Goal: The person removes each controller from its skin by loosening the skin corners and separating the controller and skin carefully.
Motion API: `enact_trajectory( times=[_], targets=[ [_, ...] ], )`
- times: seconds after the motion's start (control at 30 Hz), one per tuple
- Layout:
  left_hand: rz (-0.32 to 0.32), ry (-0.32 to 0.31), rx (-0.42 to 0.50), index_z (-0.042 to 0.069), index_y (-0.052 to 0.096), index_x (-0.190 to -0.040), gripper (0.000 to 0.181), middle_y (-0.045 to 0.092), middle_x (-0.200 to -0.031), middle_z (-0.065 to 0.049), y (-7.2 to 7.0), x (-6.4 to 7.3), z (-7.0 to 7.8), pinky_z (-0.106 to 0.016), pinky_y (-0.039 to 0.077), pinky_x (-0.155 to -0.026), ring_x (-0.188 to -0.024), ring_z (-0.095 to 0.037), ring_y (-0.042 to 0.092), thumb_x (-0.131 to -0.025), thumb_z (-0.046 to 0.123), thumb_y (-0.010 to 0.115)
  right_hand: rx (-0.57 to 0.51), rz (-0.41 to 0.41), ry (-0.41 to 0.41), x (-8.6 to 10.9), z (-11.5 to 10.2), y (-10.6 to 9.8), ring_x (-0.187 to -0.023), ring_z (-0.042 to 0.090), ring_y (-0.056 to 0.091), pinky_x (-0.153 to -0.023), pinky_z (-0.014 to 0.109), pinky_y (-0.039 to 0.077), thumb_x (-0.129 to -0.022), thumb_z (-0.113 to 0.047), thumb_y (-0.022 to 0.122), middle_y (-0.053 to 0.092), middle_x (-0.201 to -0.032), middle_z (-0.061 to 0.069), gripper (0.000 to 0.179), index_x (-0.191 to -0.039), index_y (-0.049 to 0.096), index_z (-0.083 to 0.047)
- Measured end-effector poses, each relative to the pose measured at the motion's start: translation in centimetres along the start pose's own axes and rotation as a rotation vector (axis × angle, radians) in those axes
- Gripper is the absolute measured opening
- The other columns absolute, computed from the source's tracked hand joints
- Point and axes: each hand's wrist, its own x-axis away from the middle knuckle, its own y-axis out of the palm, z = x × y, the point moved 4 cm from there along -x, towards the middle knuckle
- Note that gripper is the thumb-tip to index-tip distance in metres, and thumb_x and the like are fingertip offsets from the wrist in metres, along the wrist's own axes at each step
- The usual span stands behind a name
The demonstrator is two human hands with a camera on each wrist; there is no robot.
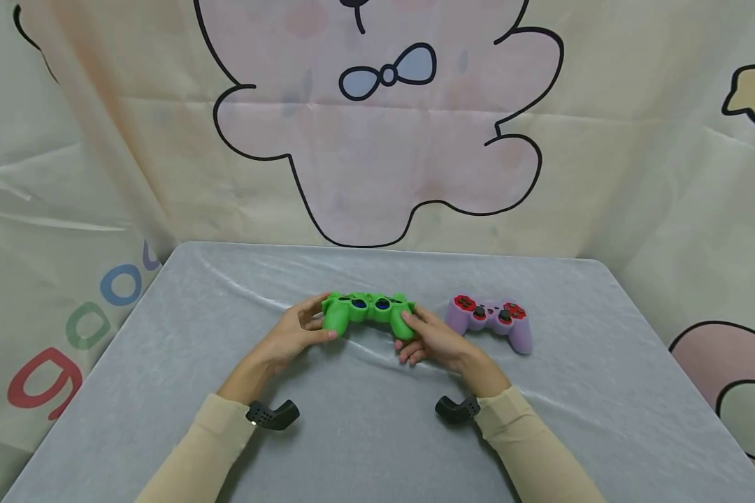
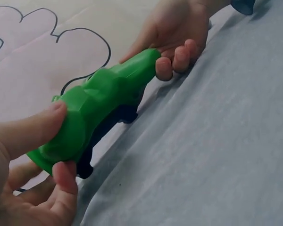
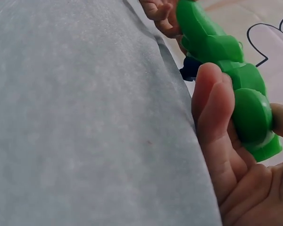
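Note:
Between both hands is a green game controller (image 1: 366,308) with dark blue parts, held over the far half of the table. My left hand (image 1: 294,328) grips its left end, the thumb on one face and the fingers around the other, as the left wrist view shows on the green shell (image 2: 104,94). At the other end my right hand (image 1: 437,340) pinches the right grip between thumb and fingers, seen close in the right wrist view beside the shell (image 3: 250,113). Just right of that hand lies a purple controller (image 1: 492,321) with red buttons and black sticks, untouched.
A grey cloth (image 1: 377,433) covers the table and has a few creases. Behind it hangs a pale curtain (image 1: 163,140) with cartoon outlines. Each wrist carries a black strapped device, on the left (image 1: 273,415) and on the right (image 1: 457,409).

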Motion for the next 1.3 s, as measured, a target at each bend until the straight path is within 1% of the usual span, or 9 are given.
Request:
enact_trajectory(
  times=[0.2,0.33,0.47,0.67,0.87,1.0,1.07,1.13,1.3],
  targets=[
    [0.111,-0.002,0.018,-0.002,0.034,-0.154,0.074,0.038,-0.159,-0.023,-0.3,-0.1,-0.2,-0.015,0.051,-0.088,-0.129,-0.030,0.057,-0.091,0.002,0.071,-0.008,-0.001,0.008,0.0,-0.1,0.1,-0.066,0.014,0.070,-0.058,0.026,0.056,-0.111,-0.042,0.032,0.067,-0.084,0.005,0.045,-0.144,0.024,-0.013],
    [0.075,0.013,-0.024,0.002,0.032,-0.156,0.077,0.035,-0.160,-0.021,-0.1,0.0,-0.2,-0.017,0.050,-0.088,-0.118,-0.018,0.062,-0.091,0.006,0.073,-0.011,-0.018,0.007,0.1,0.0,0.1,-0.066,0.014,0.070,-0.058,0.025,0.056,-0.111,-0.043,0.032,0.067,-0.085,0.005,0.046,-0.144,0.024,-0.011],
    [0.027,0.062,-0.053,0.007,0.030,-0.156,0.082,0.033,-0.159,-0.018,0.4,0.1,0.3,-0.020,0.050,-0.088,-0.115,-0.015,0.064,-0.088,0.007,0.076,-0.019,-0.029,0.002,0.3,0.0,0.0,-0.067,0.014,0.070,-0.059,0.025,0.056,-0.111,-0.043,0.030,0.066,-0.084,0.004,0.048,-0.144,0.023,-0.010],
    [0.057,0.091,-0.059,0.001,0.034,-0.149,0.078,0.039,-0.149,-0.020,0.5,0.1,0.8,-0.020,0.051,-0.081,-0.101,-0.007,0.067,-0.085,0.003,0.078,-0.012,-0.037,-0.009,0.4,-0.1,-0.1,-0.067,0.013,0.070,-0.059,0.025,0.056,-0.111,-0.043,0.031,0.067,-0.083,0.003,0.048,-0.142,0.027,-0.007],
    [0.088,0.062,-0.047,0.001,0.039,-0.136,0.069,0.047,-0.133,-0.010,0.6,-0.1,0.6,-0.020,0.048,-0.073,-0.083,-0.003,0.064,-0.080,0.001,0.080,0.005,-0.041,-0.012,0.5,0.0,-0.2,-0.067,0.014,0.070,-0.059,0.025,0.056,-0.111,-0.041,0.032,0.065,-0.081,0.003,0.045,-0.138,0.030,-0.005],
    [0.115,0.066,-0.043,0.001,0.043,-0.129,0.063,0.060,-0.106,0.000,0.7,-0.1,0.6,-0.020,0.046,-0.070,-0.077,-0.003,0.061,-0.078,0.000,0.081,-0.005,-0.039,-0.012,0.5,0.1,-0.2,-0.067,0.014,0.070,-0.059,0.025,0.056,-0.111,-0.041,0.032,0.065,-0.080,0.003,0.046,-0.139,0.030,-0.006],
    [0.130,0.066,-0.041,0.002,0.045,-0.125,0.059,0.061,-0.096,0.004,0.7,0.0,0.6,-0.020,0.045,-0.068,-0.075,-0.002,0.062,-0.078,0.000,0.081,-0.006,-0.040,-0.015,0.5,0.1,-0.2,-0.067,0.014,0.070,-0.058,0.026,0.056,-0.111,-0.041,0.033,0.065,-0.080,0.003,0.046,-0.140,0.030,-0.005],
    [0.148,0.065,-0.042,0.004,0.047,-0.122,0.056,0.062,-0.098,0.001,0.7,0.0,0.6,-0.020,0.045,-0.067,-0.073,-0.002,0.062,-0.078,0.001,0.082,-0.003,-0.040,-0.015,0.5,0.1,-0.1,-0.067,0.014,0.070,-0.058,0.026,0.056,-0.111,-0.041,0.034,0.065,-0.080,0.004,0.046,-0.139,0.030,-0.005],
    [0.183,0.068,-0.060,0.001,0.052,-0.119,0.053,0.050,-0.131,-0.013,0.6,0.1,0.5,-0.019,0.046,-0.066,-0.064,-0.004,0.059,-0.077,0.002,0.083,0.011,-0.038,-0.013,0.3,0.1,-0.1,-0.067,0.014,0.070,-0.058,0.025,0.056,-0.111,-0.040,0.034,0.064,-0.081,0.004,0.045,-0.136,0.031,-0.004]
  ],
)
